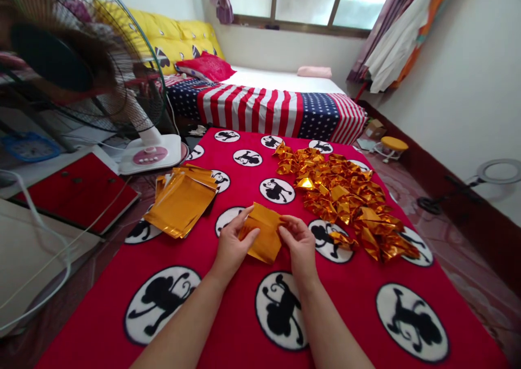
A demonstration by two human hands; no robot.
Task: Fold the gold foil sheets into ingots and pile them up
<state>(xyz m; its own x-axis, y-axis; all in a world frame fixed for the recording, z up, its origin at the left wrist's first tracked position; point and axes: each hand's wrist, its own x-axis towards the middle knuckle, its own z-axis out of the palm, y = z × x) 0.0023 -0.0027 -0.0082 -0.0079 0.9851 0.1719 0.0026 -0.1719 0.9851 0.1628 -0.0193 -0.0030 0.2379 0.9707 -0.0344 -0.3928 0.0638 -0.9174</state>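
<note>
Between my two hands is a gold foil paper sheet [264, 233], partly folded, with its corners turned in. My left hand [236, 239] pinches its left edge between thumb and fingers. At the right edge, the thumb and fingertips of my right hand [299, 239] grip the same sheet. A stack of flat gold foil sheets [181, 201] lies to the left. On the right spreads a heap of folded gold foil pieces [342, 187], crumpled-looking and shiny. One small folded piece [342, 240] rests close to my right hand.
A red cloth with monkey prints [228, 315] covers the table. At the left stand a fan [150, 152] and a red panel [81, 190]. Behind the table is a bed [260, 111]; on the right floor are a yellow stool [394, 143] and a ring-shaped stand [499, 171].
</note>
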